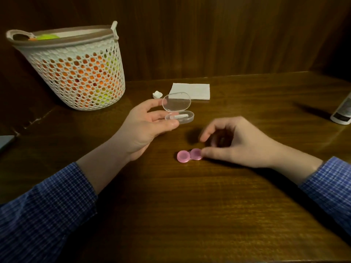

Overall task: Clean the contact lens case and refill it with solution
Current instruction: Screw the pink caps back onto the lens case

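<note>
A mesh basket stands on the wooden table.

A: What's the left hand got?

B: A clear hinged box, lid up, pinched between thumb and fingers. There's a small whitish tool lying in its bottom half.

A: And the right hand?

B: Low over the wooden table, fingers curled. The thumb tip touches the pink lens case, which lies flat on the wood. Whether the fingers hold anything is too blurred to tell.

A: Behind them?

B: A folded white tissue, a small white wad beside it, a mesh basket far left with orange and yellow things inside, and a white bottle at the right edge
</note>
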`<state>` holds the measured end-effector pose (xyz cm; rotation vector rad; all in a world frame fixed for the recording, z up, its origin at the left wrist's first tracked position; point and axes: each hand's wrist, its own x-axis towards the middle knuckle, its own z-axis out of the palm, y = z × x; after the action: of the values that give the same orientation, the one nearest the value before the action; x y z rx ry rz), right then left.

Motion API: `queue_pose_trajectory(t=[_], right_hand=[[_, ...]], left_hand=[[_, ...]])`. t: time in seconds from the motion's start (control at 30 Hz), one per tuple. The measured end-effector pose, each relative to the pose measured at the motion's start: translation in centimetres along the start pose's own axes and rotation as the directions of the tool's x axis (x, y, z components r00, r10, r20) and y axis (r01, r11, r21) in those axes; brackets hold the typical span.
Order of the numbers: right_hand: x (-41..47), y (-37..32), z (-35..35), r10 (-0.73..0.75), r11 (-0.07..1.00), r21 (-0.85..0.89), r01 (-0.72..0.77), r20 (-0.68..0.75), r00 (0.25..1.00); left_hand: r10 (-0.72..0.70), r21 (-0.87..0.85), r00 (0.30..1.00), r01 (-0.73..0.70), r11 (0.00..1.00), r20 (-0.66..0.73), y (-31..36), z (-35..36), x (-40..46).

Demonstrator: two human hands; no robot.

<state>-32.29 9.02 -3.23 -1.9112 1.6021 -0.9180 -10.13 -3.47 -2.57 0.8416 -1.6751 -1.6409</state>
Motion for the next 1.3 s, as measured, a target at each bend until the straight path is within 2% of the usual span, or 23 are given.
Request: queue_pose_trajectory(t=[0.13, 0.3, 0.43, 0.5, 0.63, 0.8, 1.03, 1.13, 1.3], right_hand=[[0.1, -0.2, 0.6, -0.105, 0.992, -0.061, 0.112, 0.107, 0.989], [-0.1, -0.2, 0.6, -0.140, 0.989, -0.039, 0.145, 0.105, 0.985], [0.0, -0.5, -0.3, -0.169, 0.971, 0.152, 0.183, -0.105, 0.980], [0.1, -0.5, -0.6, -0.143, 0.966, 0.182, 0.181, -0.204, 0.968], [0.2, -0.4, -0.2, -0.130, 0.986, 0.069, 0.149, -0.228, 0.965], [0.3, -0.8, 0.2, -0.196, 0.975, -0.143, 0.168, -0.210, 0.958], [0.3, -1.1, 0.4, -0.179, 0.967, -0.218, 0.128, -0.230, 0.957], [0.3, -1.3, 0.4, -0.071, 0.992, -0.123, 0.041, -0.245, 0.967], [0.5, -1.8, 0.5, 0.138, 0.972, 0.215, -0.092, -0.212, 0.967]], left_hand=[[-0.034, 0.050, 0.999, 0.032, 0.998, 0.024, -0.6, 0.3, 0.2], [-0.047, 0.091, 0.999, 0.045, 0.995, 0.021, -0.8, 0.2, 0.4], [-0.027, 0.105, 0.998, 0.022, 0.994, 0.051, -0.7, 0.4, 0.1], [-0.015, 0.128, 0.998, 0.007, 0.992, 0.064, -0.8, 0.7, -0.1], [0.009, 0.175, 0.997, -0.022, 0.984, 0.074, -1.0, 1.4, -0.4], [0.019, 0.171, 0.995, -0.036, 0.985, 0.099, -1.0, 1.7, -0.6], [0.036, 0.138, 0.991, -0.053, 0.989, 0.126, -0.9, 1.7, -0.7], [0.049, 0.137, 0.988, -0.069, 0.988, 0.143, -1.0, 1.8, -0.8], [0.077, 0.081, 0.981, -0.093, 0.992, 0.178, -1.1, 1.6, -0.8]])
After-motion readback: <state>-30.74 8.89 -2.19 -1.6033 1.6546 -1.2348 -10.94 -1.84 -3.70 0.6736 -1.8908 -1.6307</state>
